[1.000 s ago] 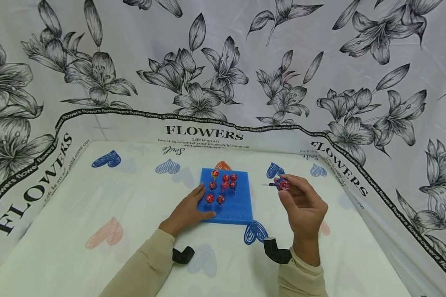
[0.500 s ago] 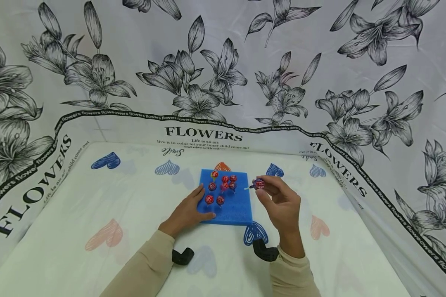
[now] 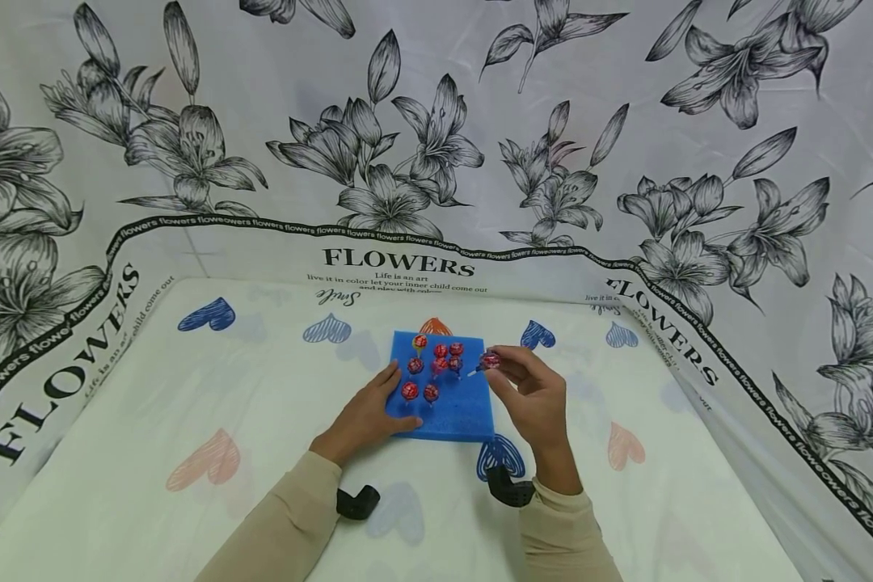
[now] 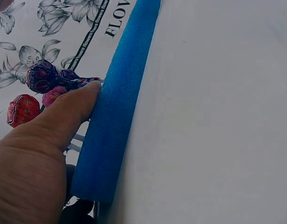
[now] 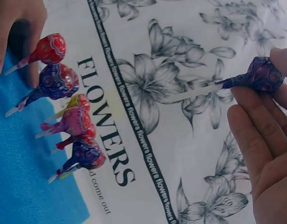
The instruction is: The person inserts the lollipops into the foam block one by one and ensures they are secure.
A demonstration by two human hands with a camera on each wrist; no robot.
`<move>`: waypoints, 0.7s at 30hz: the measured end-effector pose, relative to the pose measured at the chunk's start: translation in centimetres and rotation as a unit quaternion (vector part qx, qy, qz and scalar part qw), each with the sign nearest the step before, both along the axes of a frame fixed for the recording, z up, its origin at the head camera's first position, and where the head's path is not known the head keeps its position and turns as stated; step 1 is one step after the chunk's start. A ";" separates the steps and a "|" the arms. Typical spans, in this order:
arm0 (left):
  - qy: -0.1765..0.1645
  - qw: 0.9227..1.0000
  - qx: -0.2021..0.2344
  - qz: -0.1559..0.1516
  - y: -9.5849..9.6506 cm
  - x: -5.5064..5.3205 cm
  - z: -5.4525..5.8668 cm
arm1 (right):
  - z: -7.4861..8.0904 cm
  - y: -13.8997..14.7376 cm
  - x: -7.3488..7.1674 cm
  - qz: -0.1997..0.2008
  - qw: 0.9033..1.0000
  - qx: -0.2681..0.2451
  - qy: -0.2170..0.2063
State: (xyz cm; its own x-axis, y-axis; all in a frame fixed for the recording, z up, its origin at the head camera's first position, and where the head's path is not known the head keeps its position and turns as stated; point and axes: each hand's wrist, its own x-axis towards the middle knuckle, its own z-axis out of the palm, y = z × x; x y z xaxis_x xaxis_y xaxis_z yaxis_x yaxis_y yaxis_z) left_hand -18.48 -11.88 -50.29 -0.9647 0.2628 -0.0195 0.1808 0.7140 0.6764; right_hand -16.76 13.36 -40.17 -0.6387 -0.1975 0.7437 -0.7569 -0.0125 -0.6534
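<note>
My right hand (image 3: 534, 396) pinches a purple-wrapped lollipop (image 5: 265, 75) by its head between thumb and fingers. Its bare white stick points left, over the right edge of a blue foam block (image 3: 460, 419), apart from it. Several wrapped lollipops, such as a red one (image 3: 410, 391) and a purple one (image 5: 59, 83), stand in the foam on their sticks. At the block's left side rests my left hand (image 3: 362, 414), fingers extended along the edge and thumb (image 4: 71, 109) against the front part. The foam hides some of its fingers in the left wrist view.
A white cloth printed with hearts (image 3: 204, 461) covers the table. Behind it hangs a curtain with black flower drawings (image 3: 393, 194). Black curved pieces (image 3: 359, 502) stick out at both wrists, near the sleeves.
My right hand has carried the lollipop left to the foam block's right edge, and its stick has tipped slightly downward. The left hand and the block stay in place.
</note>
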 end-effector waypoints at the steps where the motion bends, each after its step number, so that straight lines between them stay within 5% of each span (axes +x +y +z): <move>1: 0.000 1.000 0.000 0.000 0.0 0.0 0.0 | -0.2 0.0 -0.1 -0.002 1.000 0.004 -0.008; 21: 0.004 1.000 0.000 -0.003 -0.1 -0.1 -0.2 | -1.5 -1.3 -0.1 -0.036 0.988 0.080 -0.131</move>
